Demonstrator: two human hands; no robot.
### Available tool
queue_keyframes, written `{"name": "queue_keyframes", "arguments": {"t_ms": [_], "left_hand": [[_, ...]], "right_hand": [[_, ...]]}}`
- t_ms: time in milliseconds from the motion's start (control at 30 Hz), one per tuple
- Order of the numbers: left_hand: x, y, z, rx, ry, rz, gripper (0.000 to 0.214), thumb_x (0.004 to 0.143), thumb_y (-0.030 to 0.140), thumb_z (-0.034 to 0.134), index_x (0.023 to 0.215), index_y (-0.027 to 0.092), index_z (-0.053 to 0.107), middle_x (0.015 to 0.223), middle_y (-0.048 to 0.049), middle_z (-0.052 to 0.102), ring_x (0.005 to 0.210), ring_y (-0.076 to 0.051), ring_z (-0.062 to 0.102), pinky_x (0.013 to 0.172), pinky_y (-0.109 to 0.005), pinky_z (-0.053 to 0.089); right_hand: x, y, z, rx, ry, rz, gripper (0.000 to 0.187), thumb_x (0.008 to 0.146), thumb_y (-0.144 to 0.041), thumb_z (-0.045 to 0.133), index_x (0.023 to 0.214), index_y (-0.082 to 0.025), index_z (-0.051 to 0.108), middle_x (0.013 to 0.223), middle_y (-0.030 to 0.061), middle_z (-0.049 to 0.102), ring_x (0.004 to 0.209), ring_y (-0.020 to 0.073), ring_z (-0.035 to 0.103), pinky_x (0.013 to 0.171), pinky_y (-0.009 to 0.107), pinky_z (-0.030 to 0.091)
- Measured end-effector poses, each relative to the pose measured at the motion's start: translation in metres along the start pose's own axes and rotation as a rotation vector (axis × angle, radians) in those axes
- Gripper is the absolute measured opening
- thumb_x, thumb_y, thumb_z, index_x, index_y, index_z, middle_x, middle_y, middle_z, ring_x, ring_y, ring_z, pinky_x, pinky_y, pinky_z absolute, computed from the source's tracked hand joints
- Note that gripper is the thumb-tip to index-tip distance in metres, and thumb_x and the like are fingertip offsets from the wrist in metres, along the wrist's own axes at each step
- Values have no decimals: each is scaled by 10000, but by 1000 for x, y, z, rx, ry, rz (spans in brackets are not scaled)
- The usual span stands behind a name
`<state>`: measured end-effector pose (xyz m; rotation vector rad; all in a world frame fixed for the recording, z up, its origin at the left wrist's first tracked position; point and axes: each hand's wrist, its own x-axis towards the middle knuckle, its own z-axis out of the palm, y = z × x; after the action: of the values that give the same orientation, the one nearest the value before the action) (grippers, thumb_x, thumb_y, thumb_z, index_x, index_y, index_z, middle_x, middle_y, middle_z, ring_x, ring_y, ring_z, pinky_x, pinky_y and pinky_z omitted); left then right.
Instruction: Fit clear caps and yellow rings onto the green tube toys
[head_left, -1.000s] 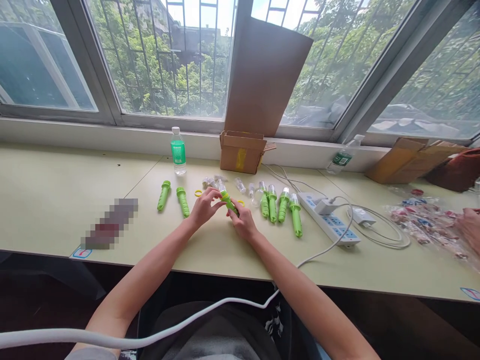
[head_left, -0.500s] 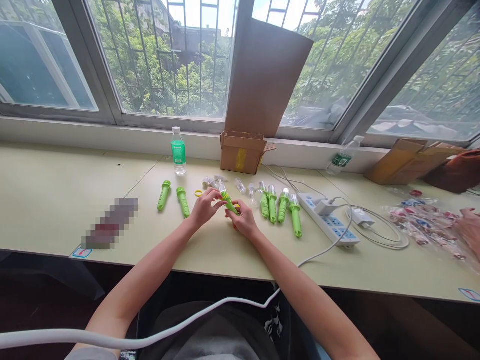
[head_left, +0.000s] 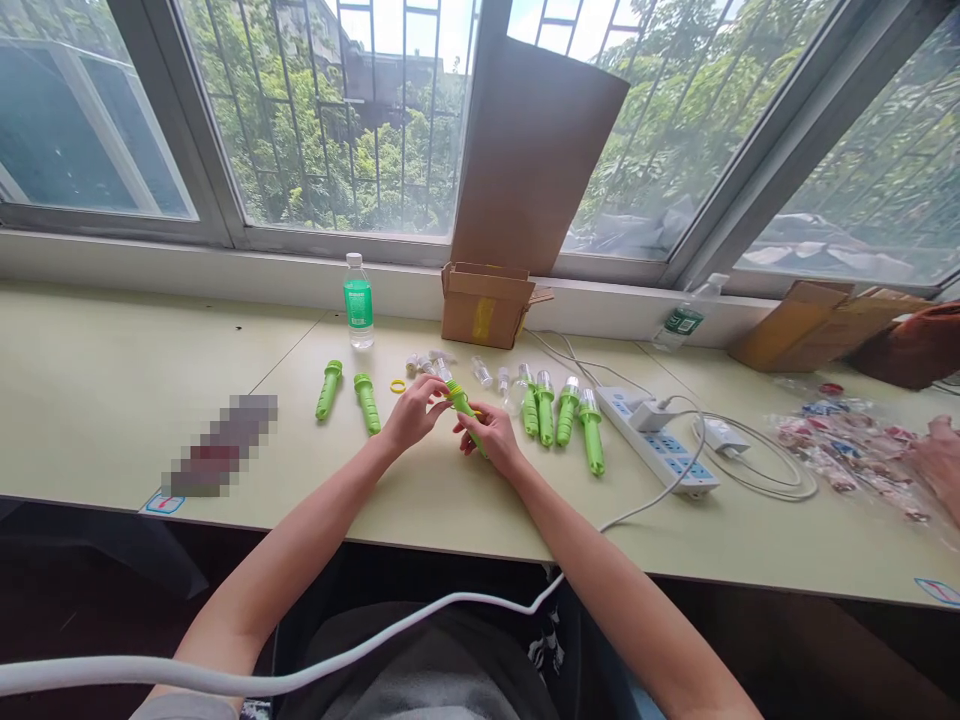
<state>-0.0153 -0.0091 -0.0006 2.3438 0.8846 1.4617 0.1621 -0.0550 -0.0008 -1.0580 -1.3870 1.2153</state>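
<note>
My right hand (head_left: 491, 436) is wrapped round a green ribbed plastic handle (head_left: 463, 406) that points up and to the left. My left hand (head_left: 411, 412) pinches the clear cap at that handle's top end. Two bare green handles (head_left: 347, 393) lie to the left of my hands. Several finished green handles with clear caps (head_left: 562, 410) lie in a row to the right. Loose clear caps (head_left: 480, 372) and a yellow ring (head_left: 397, 385) are scattered just beyond my hands.
A green-labelled water bottle (head_left: 358, 301) and an open cardboard box (head_left: 484, 303) stand by the window sill. A white power strip (head_left: 660, 440) with cables lies at the right. Another person's hand (head_left: 937, 458) rests on plastic packets (head_left: 847, 445) at the far right.
My right hand has shifted its hold slightly up along the green handle. My left hand has stayed at the cap end. The other things have not moved.
</note>
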Motion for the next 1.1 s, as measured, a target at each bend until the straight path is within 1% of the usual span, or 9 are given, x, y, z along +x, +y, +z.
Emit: {"name": "queue_keyframes", "arguments": {"t_ms": [133, 233, 300, 367, 467, 633, 800, 900, 1100], "left_hand": [[0, 1, 0, -21, 8, 12, 113, 872, 254, 591, 950, 180, 554, 1026, -60, 574, 813, -131, 610, 660, -291, 588], [-1, -1, -2, -8, 1, 18, 87, 878, 248, 582, 914, 177, 548, 991, -51, 577, 803, -127, 609, 678, -296, 588], [-2, -3, -3, 15, -9, 17, 82, 881, 249, 580, 907, 179, 546, 979, -46, 579, 806, -127, 609, 691, -297, 588], [-2, -4, -4, 32, -3, 15, 82, 881, 252, 582, 903, 181, 547, 983, -45, 584, 804, -126, 609, 698, -299, 588], [-3, -4, -3, 36, 24, 16, 87, 875, 250, 592, 911, 184, 549, 1000, -47, 587, 791, -120, 608, 699, -299, 590], [-2, -3, 0, 20, 1, 21, 120, 868, 222, 597, 969, 189, 541, 1043, -59, 576, 820, -124, 612, 695, -295, 595], [-2, -4, -1, 2, 9, 2, 80, 875, 231, 586, 930, 188, 549, 1008, -50, 578, 795, -121, 608, 701, -304, 594], [-2, -2, -4, -6, 2, -11, 94, 869, 256, 595, 912, 186, 552, 984, -46, 580, 762, -115, 600, 690, -302, 589], [-1, 2, -7, -19, -95, -5, 197, 822, 176, 613, 997, 191, 524, 1017, -57, 573, 834, -136, 596, 686, -289, 576]], "right_hand": [[1, 1, -1, -39, -19, -26, 453, 733, -538, 658, 951, -141, 656, 730, 47, 665, 440, 132, 563, 404, 257, 454], [2, 4, 0, -154, -19, -68, 414, 763, -546, 622, 873, -150, 664, 696, 35, 643, 432, 119, 529, 407, 248, 416], [2, 6, 1, -248, 9, -95, 403, 786, -551, 594, 841, -158, 664, 618, 13, 593, 428, 116, 499, 417, 245, 398], [2, 8, 3, -329, 58, -121, 403, 807, -553, 567, 874, -167, 662, 574, -3, 546, 442, 119, 482, 435, 245, 389], [2, 9, 5, -411, 107, -178, 393, 840, -546, 526, 898, -176, 643, 610, -1, 542, 484, 118, 474, 473, 243, 380], [0, 4, 4, -464, 101, -227, 408, 879, -544, 463, 737, -176, 564, 583, -5, 509, 485, 107, 438, 501, 243, 354], [-1, 1, 4, -456, 82, -218, 433, 880, -556, 459, 679, -181, 536, 539, -13, 499, 443, 99, 420, 493, 243, 350], [-1, 2, 3, -371, 45, -167, 445, 866, -571, 471, 656, -183, 526, 530, -18, 501, 397, 90, 414, 450, 241, 341], [2, 3, 1, -192, 12, -73, 439, 809, -607, 524, 719, -179, 560, 574, -14, 536, 371, 92, 421, 362, 239, 305]]}}
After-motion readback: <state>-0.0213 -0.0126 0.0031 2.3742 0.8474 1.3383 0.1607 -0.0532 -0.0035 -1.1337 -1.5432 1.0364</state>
